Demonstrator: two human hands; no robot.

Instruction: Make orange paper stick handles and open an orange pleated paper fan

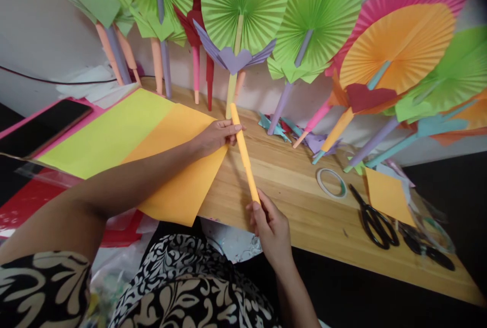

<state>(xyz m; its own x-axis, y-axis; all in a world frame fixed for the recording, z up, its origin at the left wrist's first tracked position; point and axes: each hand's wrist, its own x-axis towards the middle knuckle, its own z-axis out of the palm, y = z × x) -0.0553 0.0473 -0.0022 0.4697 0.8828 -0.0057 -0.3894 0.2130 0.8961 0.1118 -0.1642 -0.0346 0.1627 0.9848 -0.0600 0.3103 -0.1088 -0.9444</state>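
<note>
A slim tube of rolled orange paper (246, 160) slants between my two hands above the wooden table (300, 186). My left hand (218, 134) pinches it near its far end. Around its near end the fingers of my right hand (272, 226) are closed. Beneath my left forearm lie flat sheets of orange paper (182, 186) and yellow-green paper (110, 133). Just beyond the tube's far tip stands a green pleated paper fan (243, 8) on a yellow paper stem, with a purple paper heart (235, 59) at its neck.
More paper fans, such as an orange one (399, 49), lean along the wall. To the right lie a roll of tape (332, 183), black scissors (375, 221) and an orange paper square (388, 193). A phone (45, 125) rests at the left. Paper scraps (315, 140) lie by the stems.
</note>
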